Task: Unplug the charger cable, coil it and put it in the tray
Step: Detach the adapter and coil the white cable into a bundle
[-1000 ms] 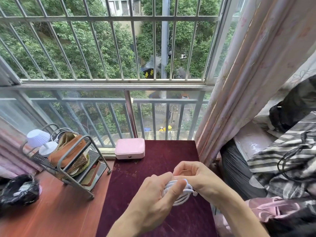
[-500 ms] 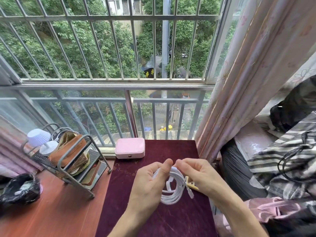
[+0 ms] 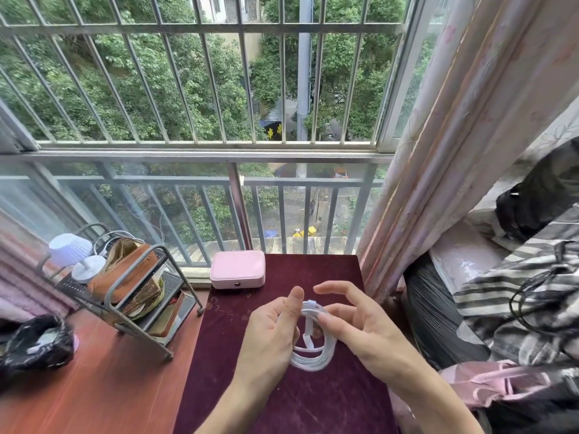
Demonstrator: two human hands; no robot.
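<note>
The charger cable (image 3: 313,358) is already wound into a small white coil, held upright just above the maroon-covered table (image 3: 282,402), between the two hands. The left hand (image 3: 269,333) grips the coil's left side, thumb up against the top of the loops and fingers curled behind them, so it carries the weight. The right hand (image 3: 360,327) is loosely spread, its forefinger lifted clear and one fingertip touching the coil's upper right; I cannot tell whether it pinches anything. The loops hang down from the left thumb, their plane roughly facing the person. No tray is plainly identifiable: a tiered metal rack (image 3: 138,308) stands to the left on the bare wood, and a closed pink box (image 3: 237,269) sits at the far edge of the cloth. Either lies away from the right hand, so the left hand seems better placed to carry the coil over
</note>
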